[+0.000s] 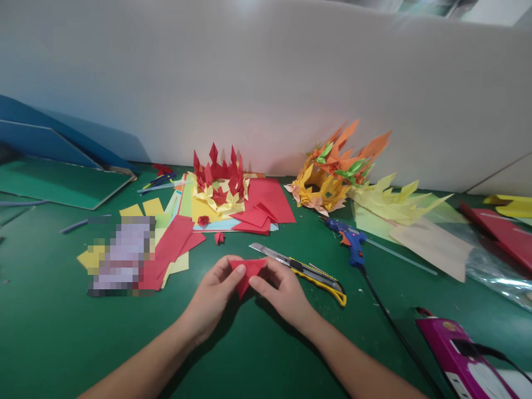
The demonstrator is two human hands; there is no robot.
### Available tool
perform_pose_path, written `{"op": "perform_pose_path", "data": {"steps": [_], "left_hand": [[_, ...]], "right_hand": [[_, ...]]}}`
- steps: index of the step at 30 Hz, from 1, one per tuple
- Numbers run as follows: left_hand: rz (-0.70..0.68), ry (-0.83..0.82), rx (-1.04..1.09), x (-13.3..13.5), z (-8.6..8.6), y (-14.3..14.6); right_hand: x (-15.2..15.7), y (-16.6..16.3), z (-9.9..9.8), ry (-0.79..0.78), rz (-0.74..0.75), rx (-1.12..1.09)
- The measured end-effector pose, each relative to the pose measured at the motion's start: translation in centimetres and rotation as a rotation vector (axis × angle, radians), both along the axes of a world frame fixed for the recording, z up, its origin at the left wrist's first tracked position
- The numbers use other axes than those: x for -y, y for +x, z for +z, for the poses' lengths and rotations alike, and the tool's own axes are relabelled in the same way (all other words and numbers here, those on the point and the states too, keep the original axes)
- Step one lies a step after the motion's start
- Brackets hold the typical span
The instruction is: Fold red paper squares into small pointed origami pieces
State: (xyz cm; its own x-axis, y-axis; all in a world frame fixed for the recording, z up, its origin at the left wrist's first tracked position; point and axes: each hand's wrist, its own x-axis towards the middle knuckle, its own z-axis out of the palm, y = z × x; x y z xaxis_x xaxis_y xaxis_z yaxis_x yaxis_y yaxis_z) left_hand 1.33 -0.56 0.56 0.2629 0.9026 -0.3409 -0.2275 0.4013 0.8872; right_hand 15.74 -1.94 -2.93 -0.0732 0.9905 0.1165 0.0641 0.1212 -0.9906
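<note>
A small folded piece of red paper (250,268), roughly a triangle pointing down, is held between both hands above the green table. My left hand (220,291) pinches its left side, thumb on the front face. On the other side my right hand (283,288) grips the right edge, thumb near the middle. Just behind the right hand lies a yellow utility knife (318,277) with its blade out. Two small folded red paper pieces, one (203,220) on the sheets and one (219,238) on the table, sit beyond my left hand.
A red and yellow paper crown (220,185) stands on coloured sheets at the back. Orange and yellow crowns (318,188) are to its right. A blue glue gun (353,244) trails its cable toward a pink power strip (457,349). Red paper strips (170,246) lie left, beside a blurred-out object (122,255).
</note>
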Motion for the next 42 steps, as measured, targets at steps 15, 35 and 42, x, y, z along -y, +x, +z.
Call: {"op": "perform_pose_path", "data": {"steps": [15, 35, 42], "left_hand": [[-0.058, 0.118, -0.157, -0.32, -0.08, -0.38], [0.112, 0.071, -0.011, -0.65, 0.02, -0.51], [0.202, 0.134, 0.039, -0.6, -0.31, -0.37]], "right_hand": [[0.59, -0.16, 0.78, 0.141, -0.024, 0.187], [0.84, -0.24, 0.03, 0.36, -0.145, 0.33], [0.83, -0.03, -0.05, 0.434, -0.196, 0.367]]}}
